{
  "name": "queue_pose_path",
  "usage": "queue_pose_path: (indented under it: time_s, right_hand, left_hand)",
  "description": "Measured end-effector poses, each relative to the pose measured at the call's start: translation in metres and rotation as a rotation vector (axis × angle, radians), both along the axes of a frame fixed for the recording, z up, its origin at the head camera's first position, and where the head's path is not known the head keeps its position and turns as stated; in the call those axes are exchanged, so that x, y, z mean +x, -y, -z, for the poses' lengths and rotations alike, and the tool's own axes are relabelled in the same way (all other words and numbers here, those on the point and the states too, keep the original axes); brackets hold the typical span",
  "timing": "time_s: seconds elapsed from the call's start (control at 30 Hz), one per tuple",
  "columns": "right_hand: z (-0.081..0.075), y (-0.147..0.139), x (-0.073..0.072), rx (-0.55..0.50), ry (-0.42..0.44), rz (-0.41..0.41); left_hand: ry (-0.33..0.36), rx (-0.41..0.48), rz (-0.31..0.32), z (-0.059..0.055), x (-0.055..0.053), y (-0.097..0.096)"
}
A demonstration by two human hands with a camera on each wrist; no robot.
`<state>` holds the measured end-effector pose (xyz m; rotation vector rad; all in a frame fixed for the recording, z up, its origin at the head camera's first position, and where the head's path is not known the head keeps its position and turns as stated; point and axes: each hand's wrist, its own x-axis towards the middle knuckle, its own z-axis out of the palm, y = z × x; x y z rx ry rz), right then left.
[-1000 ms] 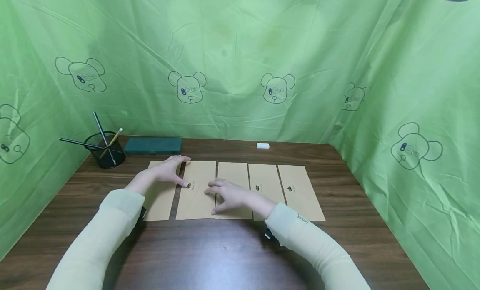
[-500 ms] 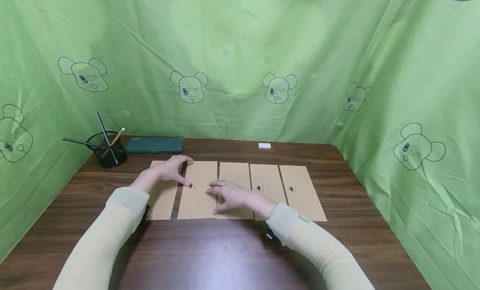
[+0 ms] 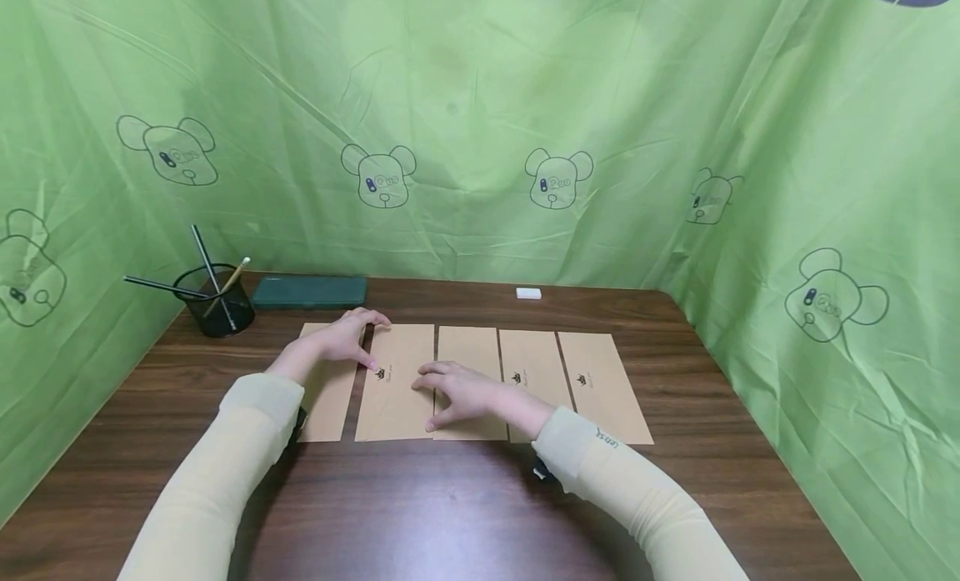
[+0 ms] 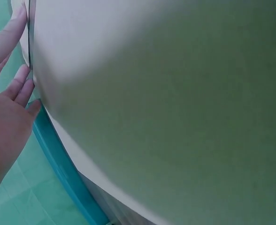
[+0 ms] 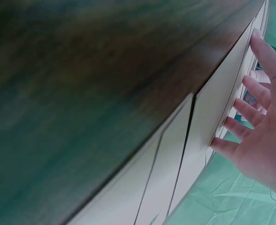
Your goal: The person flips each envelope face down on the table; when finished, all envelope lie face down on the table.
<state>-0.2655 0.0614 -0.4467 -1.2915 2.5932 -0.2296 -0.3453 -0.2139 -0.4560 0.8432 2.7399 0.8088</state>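
Several flat kraft-paper pieces, printed with small crowns, lie side by side on the table in the head view. My left hand point(image 3: 337, 339) reaches across the leftmost piece point(image 3: 324, 406); its spread thumb and fingers touch the left side of the second piece point(image 3: 393, 414). Fingers spread, my right hand point(image 3: 465, 389) rests over the third piece point(image 3: 468, 348), its fingertips on the second one's right side. The left wrist view shows the left hand point(image 4: 6, 126) at its edge. In the right wrist view, the right hand's fingertips point(image 5: 222, 144) touch paper.
Toward the back left stand a black mesh cup point(image 3: 225, 310) with pens and a pencil, and a dark green case point(image 3: 310, 292). A white eraser point(image 3: 528, 293) lies at the back. Green curtain point(image 3: 465, 231) encloses the wooden table point(image 3: 420, 514).
The left forearm has shifted slightly to the right while its fingers stay at the second piece. The right hand has hardly moved, and the paper pieces keep their places.
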Motion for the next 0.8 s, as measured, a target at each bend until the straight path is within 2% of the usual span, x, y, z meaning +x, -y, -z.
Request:
queue_pose_path:
  time_s: [0.17, 0.3, 0.43, 0.8]
  right_hand:
    - [-0.001, 0.0, 0.0, -0.016, 0.025, 0.007]
    - [-0.002, 0.0, -0.001, -0.022, 0.034, 0.01]
    - [-0.002, 0.0, -0.002, -0.026, 0.037, 0.007]
    - [-0.001, -0.005, -0.004, -0.115, 0.081, 0.001]
  left_hand:
    - [-0.011, 0.04, -0.04, -0.001, -0.003, -0.001]
    - [0.023, 0.079, -0.089, -0.004, -0.005, -0.001]
    - [0.054, 0.109, -0.106, -0.008, -0.004, -0.001]
    - [0.039, 0.179, -0.062, -0.02, -0.001, -0.003]
